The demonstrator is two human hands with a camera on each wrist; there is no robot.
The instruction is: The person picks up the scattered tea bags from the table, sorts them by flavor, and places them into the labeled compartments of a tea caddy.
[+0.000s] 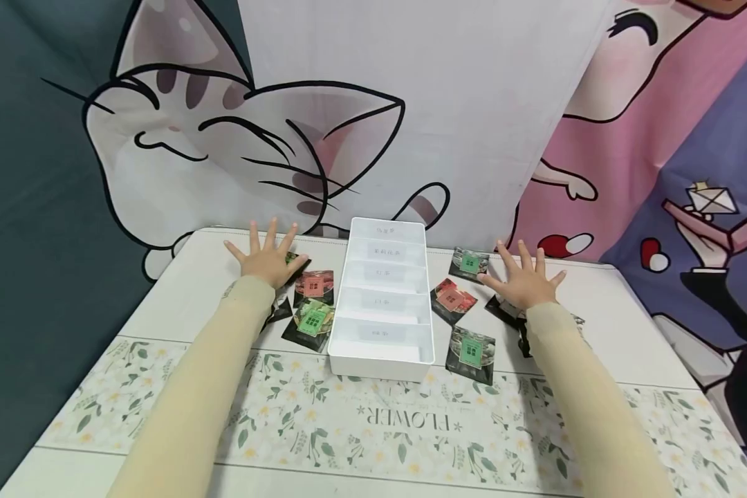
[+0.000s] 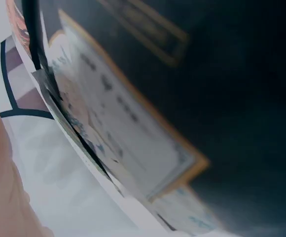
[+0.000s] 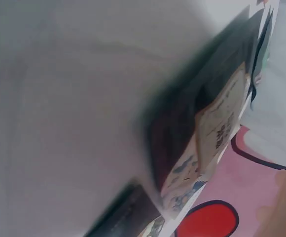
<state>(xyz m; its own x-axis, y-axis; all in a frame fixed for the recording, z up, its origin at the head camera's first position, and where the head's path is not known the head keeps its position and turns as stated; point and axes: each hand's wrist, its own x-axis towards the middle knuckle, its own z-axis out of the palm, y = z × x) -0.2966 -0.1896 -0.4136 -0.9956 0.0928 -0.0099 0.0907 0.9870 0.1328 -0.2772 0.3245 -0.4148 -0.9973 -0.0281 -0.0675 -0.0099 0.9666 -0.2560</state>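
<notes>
"Cream, smooth-looking sleeves point(image 1: 196, 394) are being stretched inward from the near edge of the desk point(image 1: 183, 301). How are the hands being held?"

"With fingers spread well apart, on the left hand point(image 1: 266, 263) and the right hand point(image 1: 526, 283) alike. Whether any packet is being pressed by either palm cannot be told."

"What is being flanked by them?"

"One long white box point(image 1: 376, 366), apparently plastic, is being divided crosswise into five labelled compartments. Its far end is reaching toward the desk's far edge, its near end over the floral band point(image 1: 149, 377)."

"And the packets?"

"Flat and squarish, they are being ranged on both sides. Between left hand and box, a red-labelled packet point(image 1: 314, 285) and a green-labelled packet point(image 1: 312, 323) are lying, with dark packets point(image 1: 280, 310) being partly covered by the left hand. Toward the far right corner, a far green packet point(image 1: 470, 261) is resting near the far edge; a second red packet point(image 1: 453, 300) is lying just beside the box, a near green packet point(image 1: 471, 354) closer to the near edge. One black packet point(image 1: 501, 311) is being partly hidden by the right hand."

"And the room?"

"Behind, a lightly creased cloth backdrop point(image 1: 473, 124) is being filled by a black-outlined cat point(image 1: 162, 159), with pink and violet at the right."
</notes>
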